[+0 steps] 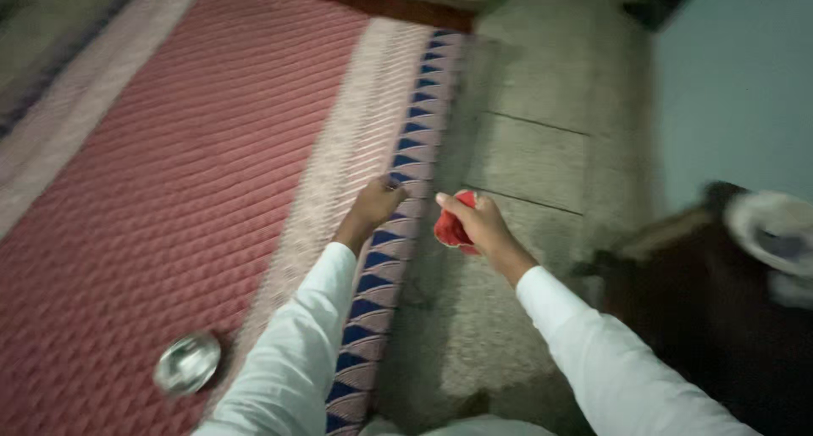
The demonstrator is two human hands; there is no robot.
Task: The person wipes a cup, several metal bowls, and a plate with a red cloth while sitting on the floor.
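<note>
My left hand rests on the patterned edge of a quilted red bed cover, fingers curled onto the border of blue triangles; whether it pinches the fabric is unclear. My right hand hovers beside that edge over the stone floor, gripping a small bunched red cloth. Both arms wear white sleeves. The view is blurred by motion.
A small shiny steel bowl sits on the red cover at lower left. A dark wooden piece of furniture with a white plate-like object stands at right. A pale blue wall rises at upper right.
</note>
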